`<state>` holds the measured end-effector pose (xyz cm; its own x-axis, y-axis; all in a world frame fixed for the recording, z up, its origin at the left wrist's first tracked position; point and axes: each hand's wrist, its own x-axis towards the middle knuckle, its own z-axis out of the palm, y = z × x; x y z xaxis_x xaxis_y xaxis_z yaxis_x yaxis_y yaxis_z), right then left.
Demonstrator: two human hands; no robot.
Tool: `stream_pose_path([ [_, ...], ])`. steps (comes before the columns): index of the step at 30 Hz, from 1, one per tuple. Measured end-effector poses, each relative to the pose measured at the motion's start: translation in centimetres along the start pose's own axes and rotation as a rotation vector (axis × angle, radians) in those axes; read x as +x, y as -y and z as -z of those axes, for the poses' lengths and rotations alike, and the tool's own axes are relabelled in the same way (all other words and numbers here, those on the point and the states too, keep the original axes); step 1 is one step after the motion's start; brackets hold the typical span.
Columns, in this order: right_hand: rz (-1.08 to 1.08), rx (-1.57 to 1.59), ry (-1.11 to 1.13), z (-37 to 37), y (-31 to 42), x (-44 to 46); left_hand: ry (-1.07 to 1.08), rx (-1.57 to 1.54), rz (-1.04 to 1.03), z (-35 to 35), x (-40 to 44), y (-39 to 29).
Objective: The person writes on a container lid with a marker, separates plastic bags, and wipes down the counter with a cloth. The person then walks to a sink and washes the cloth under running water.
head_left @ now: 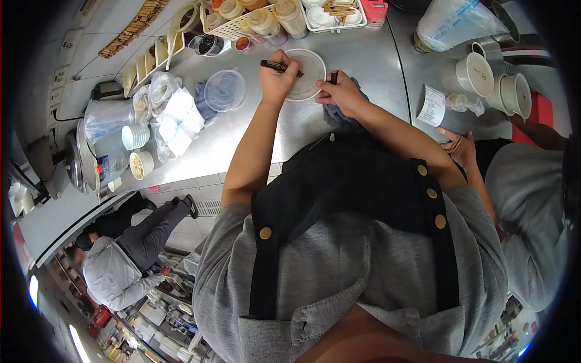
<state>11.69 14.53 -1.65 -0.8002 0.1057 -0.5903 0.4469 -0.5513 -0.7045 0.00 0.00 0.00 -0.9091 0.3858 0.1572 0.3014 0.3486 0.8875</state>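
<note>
My left hand (278, 76) is closed around a black marker (274, 65), its tip down at the round translucent lid (310, 65) on the steel counter. Between the fingers of my right hand (342, 95) a black marker cap (333, 77) sticks up. The fingertips of that hand touch the lid's right rim. A dark blue cloth (342, 115) lies partly under my right hand and wrist. Left of my left hand is another clear round lid (224, 90), lying over a similar cloth. What sits beneath the lid I write on is hidden.
Sauce bottles (267, 25) stand in a white basket at the back. White tubs (475, 75) and a receipt (431, 105) are on the right. A co-worker's hand (458, 147) rests at the counter edge. Stacked cups (135, 137) stand left. Another person (118, 266) works behind.
</note>
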Motion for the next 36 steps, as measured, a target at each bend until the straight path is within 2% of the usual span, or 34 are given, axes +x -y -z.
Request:
stream_pose_path([
  [3, -0.007, -0.002, -0.011, 0.6, -0.1, -0.3, -0.049, -0.204, 0.063, -0.7, -0.3, -0.5],
  [8, -0.017, -0.003, -0.023, 0.1, 0.2, -0.6, -0.016, 0.063, -0.008, -0.4, -0.6, -1.0],
  [12, -0.011, 0.014, -0.008, -0.1, 0.0, -0.1, -0.024, 0.025, -0.003, -0.2, -0.2, -1.3],
  [15, 0.01, 0.019, 0.002, 0.3, 0.0, -0.2, -0.069, -0.18, 0.072, -0.7, -0.2, -1.2],
  [20, 0.003, 0.016, 0.0, 0.3, -0.1, 0.0, -0.013, 0.054, 0.02, -1.0, -0.6, -0.4],
  [23, 0.005, 0.018, 0.008, 0.4, -0.2, 0.2, 0.005, 0.084, 0.031, -0.9, -0.4, -0.7],
  [26, 0.006, 0.014, 0.008, 0.3, 0.0, 0.0, -0.017, -0.057, 0.035, -0.7, -0.1, -0.5],
  [29, 0.004, 0.018, 0.002, 0.3, 0.0, -0.1, -0.039, 0.037, 0.036, -1.0, -0.4, -0.8],
  [36, 0.008, 0.002, 0.007, 0.3, 0.0, 0.0, -0.049, -0.037, 0.062, -1.4, -0.3, -0.3],
])
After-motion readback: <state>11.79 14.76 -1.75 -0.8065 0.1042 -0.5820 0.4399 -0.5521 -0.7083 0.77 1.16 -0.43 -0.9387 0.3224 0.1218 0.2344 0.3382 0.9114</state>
